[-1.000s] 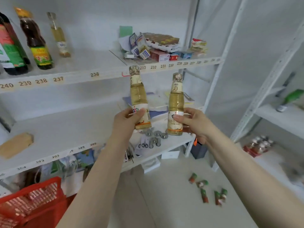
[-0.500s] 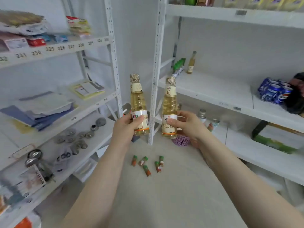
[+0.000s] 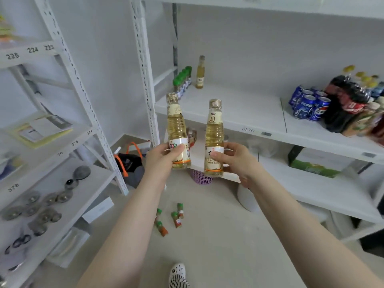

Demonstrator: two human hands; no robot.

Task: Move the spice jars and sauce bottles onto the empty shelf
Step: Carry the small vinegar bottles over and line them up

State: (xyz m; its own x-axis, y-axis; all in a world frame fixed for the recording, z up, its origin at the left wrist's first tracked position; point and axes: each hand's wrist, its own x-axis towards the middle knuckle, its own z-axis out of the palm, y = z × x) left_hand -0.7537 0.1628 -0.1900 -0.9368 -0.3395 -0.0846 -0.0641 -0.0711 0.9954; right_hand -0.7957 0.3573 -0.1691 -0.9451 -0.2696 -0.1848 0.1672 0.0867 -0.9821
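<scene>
Nearest the camera, a patterned white clog (image 3: 178, 275) rests on the smooth beige floor, and beyond it a handful of small green-capped spice jars (image 3: 169, 219) lie scattered on their sides. Two bare forearms reach forward above them. The left hand (image 3: 161, 157) wraps its fingers and thumb around the lower label of a clear ribbed left bottle (image 3: 177, 132) of pale yellow liquid, held upright with a slight tilt. The right hand (image 3: 234, 161) grips a matching right bottle (image 3: 214, 138) at its label in the same way, just beside the first and not touching it. Both have gold foil-wrapped caps. Behind the bottles sits a purple mesh basket (image 3: 200, 178), probably plastic. Farther back, the white shelf (image 3: 239, 109) of a metal rack carries a row of green-capped jars (image 3: 182, 80) and one slim yellow bottle (image 3: 200, 72) at its left end, with blue Pepsi cans (image 3: 309, 104) well apart at the right.
</scene>
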